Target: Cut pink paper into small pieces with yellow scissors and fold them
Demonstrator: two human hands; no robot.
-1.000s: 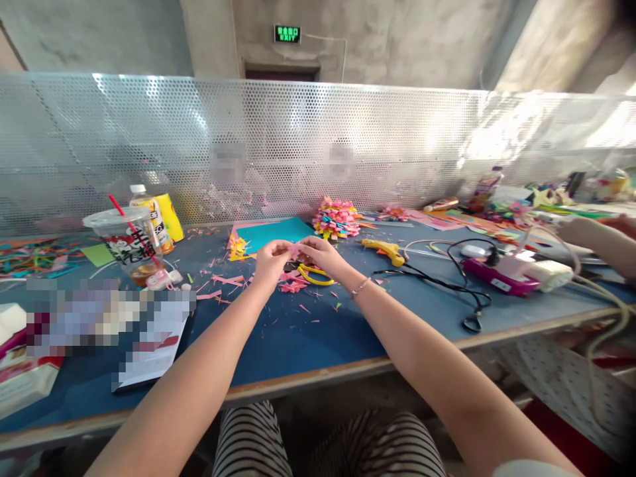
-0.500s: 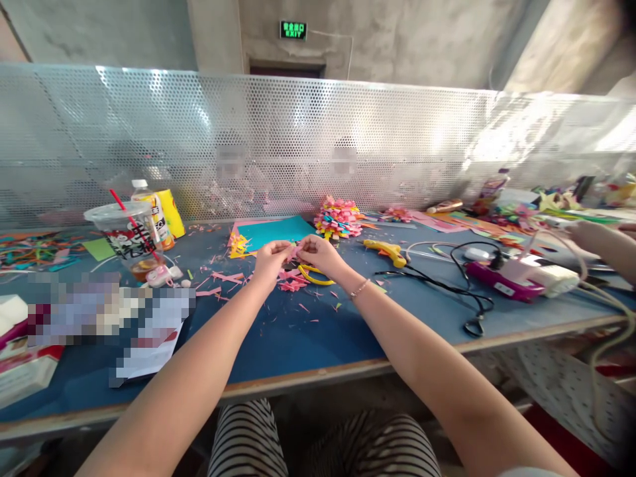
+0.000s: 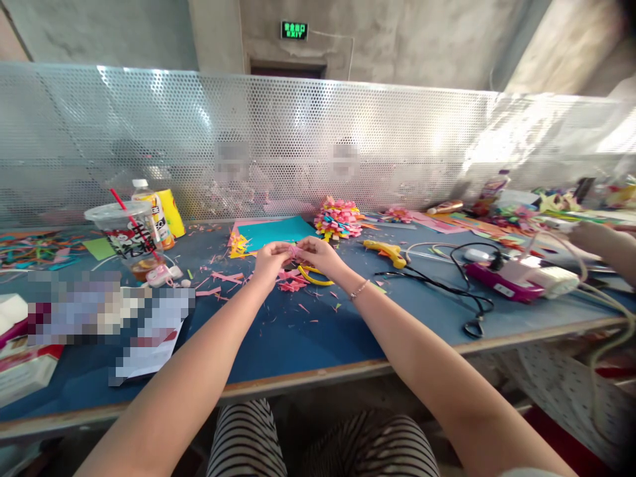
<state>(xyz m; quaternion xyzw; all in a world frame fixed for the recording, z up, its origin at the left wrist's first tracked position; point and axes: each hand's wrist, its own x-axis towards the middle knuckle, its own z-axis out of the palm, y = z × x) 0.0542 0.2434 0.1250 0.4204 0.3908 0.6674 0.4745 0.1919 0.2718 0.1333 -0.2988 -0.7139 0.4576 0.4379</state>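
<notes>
A small piece of pink paper (image 3: pixel 294 252) is pinched between my hands above the blue table; fingers cover most of it. My left hand (image 3: pixel 272 260) is closed on its left side, and my right hand (image 3: pixel 318 254) is closed on its right. Just below my right hand lie scissors with yellow handles (image 3: pixel 318 278), partly covered. Pink paper strips (image 3: pixel 292 283) are strewn under both hands. Behind them stand a round bundle of pink, yellow and blue paper loops (image 3: pixel 338 218) and a teal paper sheet (image 3: pixel 283 232).
A yellow glue gun (image 3: pixel 386 252) lies to the right, near black cables and a purple power strip (image 3: pixel 507 281). At left are a plastic cup (image 3: pixel 124 232) with a red straw and a phone (image 3: pixel 159 338). Another person's hand (image 3: pixel 591 237) is at far right. A perforated metal screen (image 3: pixel 407 146) closes the back.
My fingers have shifted slightly and drawn closer together around the pink paper. The other person's hand at far right has moved a little. Things on the table stay put.
</notes>
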